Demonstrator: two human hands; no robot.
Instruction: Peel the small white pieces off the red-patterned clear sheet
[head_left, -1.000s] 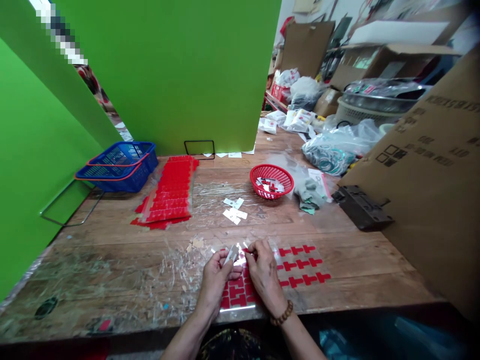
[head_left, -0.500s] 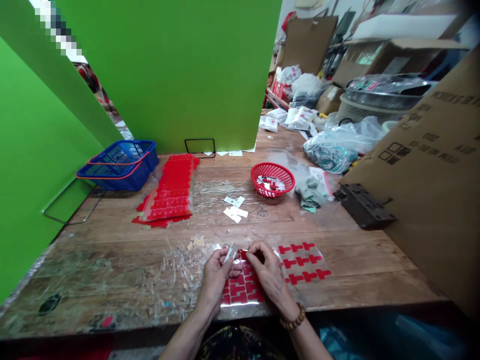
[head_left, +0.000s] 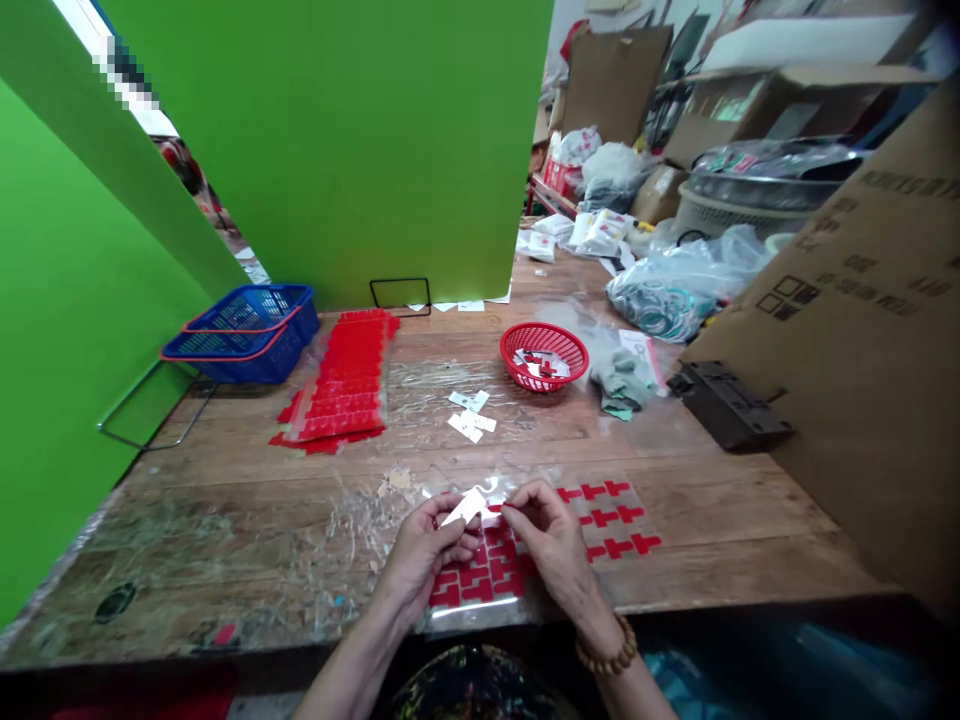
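Note:
Near the table's front edge, my left hand [head_left: 427, 550] pinches a small white T-shaped card [head_left: 465, 508] between thumb and fingers. Just to its right, my right hand [head_left: 551, 540] has thumb and forefinger closed on a small red sticker [head_left: 495, 508]. Below both hands lies a clear sheet with red T-shaped stickers [head_left: 480, 580]. Right of my right hand, more red T-shaped stickers [head_left: 619, 518] sit in rows on clear film. Several white cards [head_left: 472, 424] lie loose on the table beyond my hands.
A red basket [head_left: 544, 335] holds white and red pieces. Stacked red sheets [head_left: 345, 375] lie to the left, beside a blue basket [head_left: 277, 335]. A grey-green cloth [head_left: 622, 382], a dark metal block [head_left: 727, 405] and a cardboard box [head_left: 862, 330] are to the right.
My right hand has drawn slightly right, with the red sticker now showing at its fingertips. My left hand has shifted slightly left, and the white card is turned flatter.

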